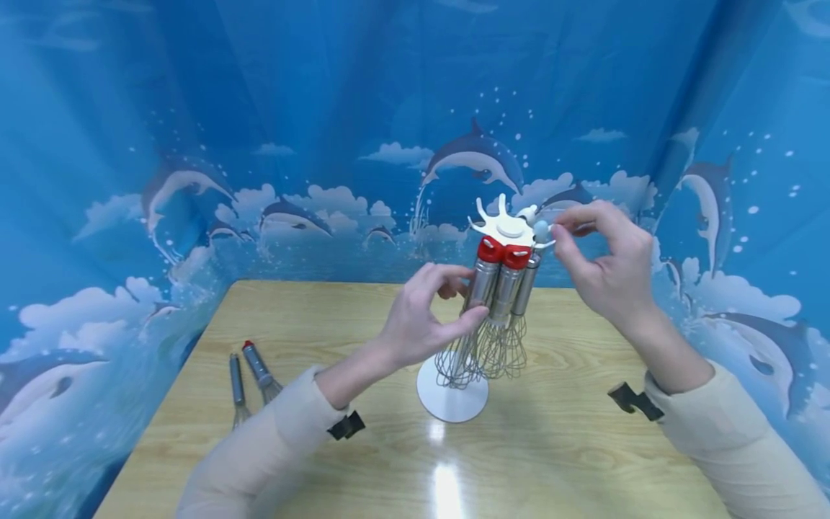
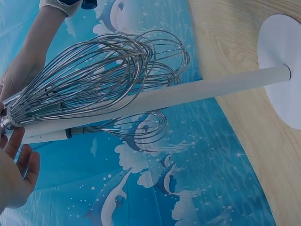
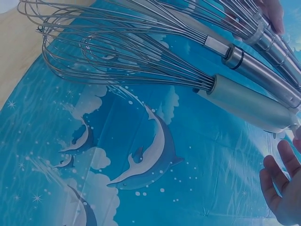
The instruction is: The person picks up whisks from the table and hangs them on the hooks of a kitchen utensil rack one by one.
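Note:
A white stand with a round hooked top (image 1: 509, 229) carries several whisks that hang wire ends down. My left hand (image 1: 424, 313) holds the metal handle of a red-ended whisk (image 1: 484, 281), thumb and fingers on either side; in the left wrist view its fingers touch the collar above the wires. At the right side of the hooks, my right hand (image 1: 612, 263) pinches the end of a whisk with a pale handle (image 3: 249, 101), its other fingers loosely bent. Much of that pale whisk is hidden behind the others in the head view.
The stand's pole (image 2: 211, 94) rises from a round white base (image 1: 454, 407) on the wooden table (image 1: 570, 447). Two more whisks lie at the table's left, one with a grey handle (image 1: 236, 378) and one red-tipped (image 1: 256, 360). A blue dolphin curtain (image 1: 363, 94) surrounds the table.

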Demonstrator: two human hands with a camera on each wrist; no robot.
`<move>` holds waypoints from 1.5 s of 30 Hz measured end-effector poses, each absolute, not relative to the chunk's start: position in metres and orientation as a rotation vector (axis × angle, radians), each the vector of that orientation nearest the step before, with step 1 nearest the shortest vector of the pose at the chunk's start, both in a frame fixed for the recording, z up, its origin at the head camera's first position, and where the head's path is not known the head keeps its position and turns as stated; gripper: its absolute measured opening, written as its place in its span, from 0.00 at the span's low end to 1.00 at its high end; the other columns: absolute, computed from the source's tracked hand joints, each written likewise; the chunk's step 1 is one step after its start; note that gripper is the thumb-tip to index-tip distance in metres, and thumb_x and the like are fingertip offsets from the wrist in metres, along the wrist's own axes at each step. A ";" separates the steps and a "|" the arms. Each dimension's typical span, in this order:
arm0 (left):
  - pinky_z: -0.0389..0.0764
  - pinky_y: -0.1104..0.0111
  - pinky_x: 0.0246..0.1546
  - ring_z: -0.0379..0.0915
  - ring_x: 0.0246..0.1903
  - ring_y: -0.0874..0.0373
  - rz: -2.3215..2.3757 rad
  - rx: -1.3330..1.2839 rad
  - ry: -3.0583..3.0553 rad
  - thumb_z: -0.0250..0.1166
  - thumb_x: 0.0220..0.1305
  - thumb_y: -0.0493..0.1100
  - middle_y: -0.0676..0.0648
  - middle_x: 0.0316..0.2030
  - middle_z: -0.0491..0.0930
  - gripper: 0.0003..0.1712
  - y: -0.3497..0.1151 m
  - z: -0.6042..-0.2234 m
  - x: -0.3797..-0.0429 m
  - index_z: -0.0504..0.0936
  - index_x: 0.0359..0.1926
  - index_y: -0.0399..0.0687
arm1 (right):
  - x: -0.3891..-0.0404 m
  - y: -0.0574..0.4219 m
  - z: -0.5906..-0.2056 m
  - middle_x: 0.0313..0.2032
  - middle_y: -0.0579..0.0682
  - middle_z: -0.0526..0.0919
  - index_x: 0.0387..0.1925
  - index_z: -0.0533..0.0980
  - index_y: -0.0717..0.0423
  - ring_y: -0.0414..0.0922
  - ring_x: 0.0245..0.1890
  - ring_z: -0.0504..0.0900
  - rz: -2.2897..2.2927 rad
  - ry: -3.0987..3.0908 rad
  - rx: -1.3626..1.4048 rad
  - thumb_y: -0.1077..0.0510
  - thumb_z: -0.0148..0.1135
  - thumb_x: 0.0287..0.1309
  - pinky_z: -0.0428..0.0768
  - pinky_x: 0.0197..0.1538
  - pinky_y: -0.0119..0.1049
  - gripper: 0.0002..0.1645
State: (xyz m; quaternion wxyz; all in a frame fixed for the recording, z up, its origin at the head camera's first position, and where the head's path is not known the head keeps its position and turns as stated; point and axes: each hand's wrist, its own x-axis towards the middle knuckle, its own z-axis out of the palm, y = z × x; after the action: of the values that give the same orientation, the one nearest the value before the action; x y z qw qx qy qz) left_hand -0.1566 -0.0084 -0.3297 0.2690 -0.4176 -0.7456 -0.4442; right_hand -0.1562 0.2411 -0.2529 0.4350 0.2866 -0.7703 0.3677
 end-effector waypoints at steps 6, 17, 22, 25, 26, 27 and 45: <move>0.82 0.69 0.42 0.79 0.38 0.52 -1.198 -1.129 -2.028 0.78 0.58 0.41 0.42 0.40 0.87 0.28 -0.012 -0.331 -0.158 0.79 0.56 0.36 | -0.157 0.241 -0.254 0.35 0.64 0.87 0.38 0.82 0.71 0.21 0.42 0.77 0.912 -1.909 0.716 0.66 0.63 0.61 0.76 0.49 0.18 0.08; 0.83 0.64 0.41 0.80 0.39 0.53 -1.190 -1.055 -2.022 0.76 0.59 0.39 0.42 0.40 0.88 0.23 -0.045 -0.338 -0.160 0.82 0.54 0.38 | -0.156 0.241 -0.254 0.34 0.64 0.87 0.38 0.82 0.71 0.21 0.42 0.77 0.911 -1.909 0.705 0.66 0.63 0.61 0.76 0.49 0.18 0.09; 0.82 0.66 0.40 0.78 0.38 0.54 -1.144 -0.974 -2.063 0.76 0.59 0.39 0.44 0.38 0.89 0.22 -0.066 -0.343 -0.162 0.83 0.53 0.39 | -0.156 0.242 -0.255 0.34 0.64 0.87 0.38 0.82 0.71 0.21 0.42 0.77 0.917 -1.902 0.708 0.65 0.63 0.61 0.76 0.49 0.18 0.10; 0.82 0.66 0.39 0.78 0.37 0.54 -1.118 -0.926 -2.096 0.77 0.59 0.39 0.45 0.38 0.89 0.21 -0.078 -0.347 -0.163 0.83 0.53 0.40 | -0.157 0.242 -0.255 0.34 0.64 0.87 0.38 0.82 0.71 0.21 0.42 0.78 0.924 -1.893 0.713 0.65 0.63 0.61 0.76 0.49 0.19 0.10; 0.82 0.66 0.39 0.78 0.37 0.54 -1.112 -0.912 -2.107 0.77 0.59 0.39 0.45 0.38 0.89 0.21 -0.082 -0.349 -0.163 0.84 0.53 0.40 | -0.157 0.242 -0.255 0.33 0.64 0.87 0.38 0.83 0.71 0.21 0.42 0.78 0.927 -1.890 0.715 0.65 0.63 0.61 0.76 0.49 0.19 0.10; 0.82 0.66 0.39 0.78 0.37 0.55 -1.105 -0.897 -2.119 0.77 0.60 0.39 0.45 0.38 0.89 0.21 -0.087 -0.351 -0.164 0.84 0.53 0.40 | -0.158 0.242 -0.255 0.33 0.64 0.87 0.38 0.83 0.71 0.21 0.41 0.78 0.928 -1.889 0.717 0.65 0.63 0.61 0.76 0.49 0.19 0.10; 0.84 0.59 0.40 0.82 0.37 0.51 -0.927 -0.443 -2.554 0.71 0.70 0.50 0.44 0.41 0.88 0.23 -0.173 -0.394 -0.167 0.83 0.59 0.44 | -0.156 0.243 -0.254 0.34 0.64 0.87 0.38 0.82 0.71 0.21 0.42 0.77 0.913 -1.911 0.719 0.66 0.63 0.61 0.76 0.49 0.19 0.09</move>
State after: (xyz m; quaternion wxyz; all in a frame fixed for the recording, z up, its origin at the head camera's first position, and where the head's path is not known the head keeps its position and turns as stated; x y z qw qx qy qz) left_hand -0.1672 -0.1733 -0.3940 0.1931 -0.1578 -0.9104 -0.3302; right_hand -0.1564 0.2427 -0.2542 0.4373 0.2891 -0.7684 0.3671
